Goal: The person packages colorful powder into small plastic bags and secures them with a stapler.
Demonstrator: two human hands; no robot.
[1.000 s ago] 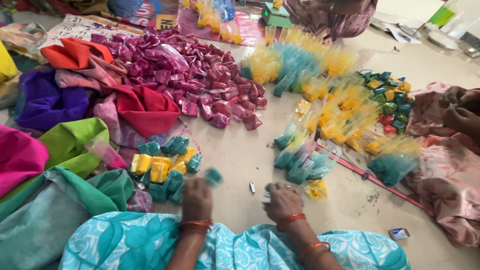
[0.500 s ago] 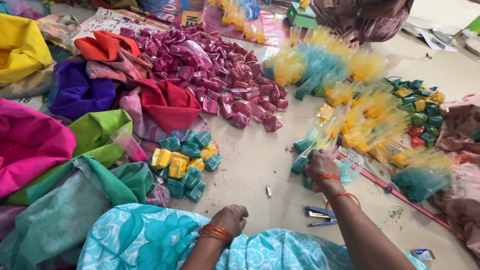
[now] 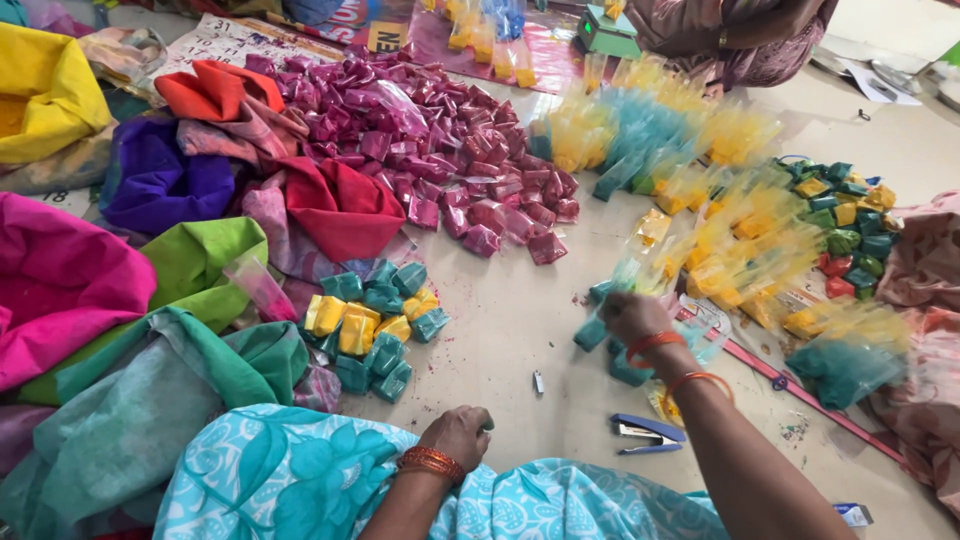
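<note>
My right hand (image 3: 632,318) has its fingers clamped on a teal powder packet (image 3: 590,333) on the floor by the blue stapler (image 3: 645,432), my left hand (image 3: 458,435) rests curled and empty on my lap — many packets already lie heaped, sacks of loose powder remain.

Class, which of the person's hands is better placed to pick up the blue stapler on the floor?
Probably the right hand: it grips teal plastic packets just above the blue stapler. The left hand rests fisted on the turquoise cloth, slightly farther off.
</note>
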